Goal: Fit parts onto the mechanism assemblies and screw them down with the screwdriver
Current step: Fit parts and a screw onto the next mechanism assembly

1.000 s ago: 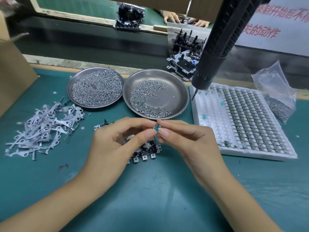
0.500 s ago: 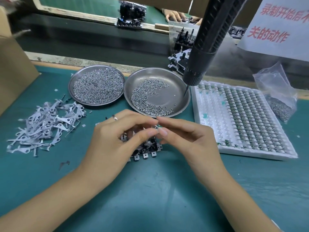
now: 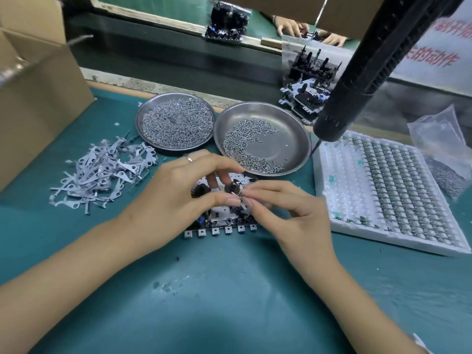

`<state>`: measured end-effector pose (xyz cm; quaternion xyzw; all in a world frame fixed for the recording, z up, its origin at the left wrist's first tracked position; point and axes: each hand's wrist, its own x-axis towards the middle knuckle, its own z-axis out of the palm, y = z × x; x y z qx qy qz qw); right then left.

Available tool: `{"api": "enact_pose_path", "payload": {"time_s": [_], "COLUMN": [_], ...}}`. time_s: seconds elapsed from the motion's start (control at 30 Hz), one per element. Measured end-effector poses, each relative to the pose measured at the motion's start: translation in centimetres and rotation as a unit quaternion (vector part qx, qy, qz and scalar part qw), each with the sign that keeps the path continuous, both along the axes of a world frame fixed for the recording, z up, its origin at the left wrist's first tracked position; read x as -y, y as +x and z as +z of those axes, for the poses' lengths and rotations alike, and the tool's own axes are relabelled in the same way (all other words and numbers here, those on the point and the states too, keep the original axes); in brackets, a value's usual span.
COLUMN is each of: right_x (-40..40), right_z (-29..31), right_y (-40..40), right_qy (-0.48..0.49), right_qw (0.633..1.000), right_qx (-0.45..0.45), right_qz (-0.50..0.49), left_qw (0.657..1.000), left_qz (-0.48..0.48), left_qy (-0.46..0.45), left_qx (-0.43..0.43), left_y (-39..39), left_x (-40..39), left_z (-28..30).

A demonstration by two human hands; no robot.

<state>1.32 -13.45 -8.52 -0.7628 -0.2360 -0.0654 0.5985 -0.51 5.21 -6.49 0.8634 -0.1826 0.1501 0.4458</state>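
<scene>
Fitting a small part, screwdriver not yet in use

Judging by how things lay, the work was at the fitting stage. The mechanism assembly [image 3: 224,221] sat flat on the green table [image 3: 229,302], partly hidden under both hands. The left hand [image 3: 178,198] hovered over it with fingers curled, thumb and forefinger pinching toward a tiny part [image 3: 240,198] that the right hand [image 3: 288,215] also nipped between its fingertips; what the part was, I could not tell. A dark round piece [image 3: 233,188] stood on the assembly just behind the fingertips. The screwdriver [image 3: 357,80] hung above the right-hand dish of screws [image 3: 260,139], untouched by either hand, so the screwing down probably remained to do. A second dish [image 3: 176,121], a heap of grey levers [image 3: 102,172] and a white tray of small parts [image 3: 390,190] suggested many more fittings ahead; finished-looking assemblies [image 3: 306,98] were stacked beyond.
</scene>
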Motion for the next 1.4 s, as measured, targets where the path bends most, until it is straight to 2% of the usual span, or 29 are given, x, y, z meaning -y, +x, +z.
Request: {"api": "enact_pose_path", "payload": {"time_s": [0.23, 0.3, 0.53, 0.63, 0.73, 0.8, 1.17, 1.23, 1.3, 1.4], "right_x": [-1.0, -1.2, -1.1, -1.1, -1.0, -1.0, -1.0, -0.7, 0.0, 0.8], "right_z": [-1.6, -1.9, -2.3, -2.3, -2.1, -2.0, -1.5, -0.8, 0.7, 4.4], "right_y": [-0.3, -0.3, -0.1, -0.1, -0.2, -0.4, -1.0, -1.0, -0.2, 2.6], "right_qy": [-0.142, -0.173, -0.217, -0.228, -0.214, -0.192, -0.160, -0.125, -0.066, 0.024], "right_qw": [0.974, 0.961, 0.942, 0.938, 0.948, 0.960, 0.975, 0.976, 0.967, 0.952], "right_qx": [0.176, 0.214, 0.254, 0.258, 0.229, 0.199, 0.154, 0.174, 0.199, 0.177], "right_qz": [0.012, 0.017, 0.027, 0.040, 0.052, 0.050, 0.028, -0.036, -0.142, -0.250], "left_qw": [0.986, 0.984, 0.994, 0.998, 0.994, 0.991, 0.994, 0.994, 0.994, 0.996], "left_qz": [0.100, 0.111, 0.084, 0.058, 0.040, 0.038, 0.039, 0.037, 0.035, 0.032], "left_qy": [-0.129, -0.140, -0.072, -0.003, 0.092, 0.123, 0.099, 0.101, 0.097, 0.084], "left_qx": [-0.026, -0.029, -0.003, 0.015, 0.030, 0.030, 0.029, 0.030, 0.029, 0.020], "left_y": [-1.2, -1.3, -2.0, -2.3, -2.5, -2.4, -2.0, -2.0, -2.0, -2.0], "left_x": [-1.8, -1.8, -1.0, -0.9, -0.9, -0.9, -0.7, -0.7, -0.8, -0.8], "left_z": [-1.1, -1.3, -1.9, -2.0, -2.4, -2.7, -3.1, -3.2, -3.2, -3.2]}}
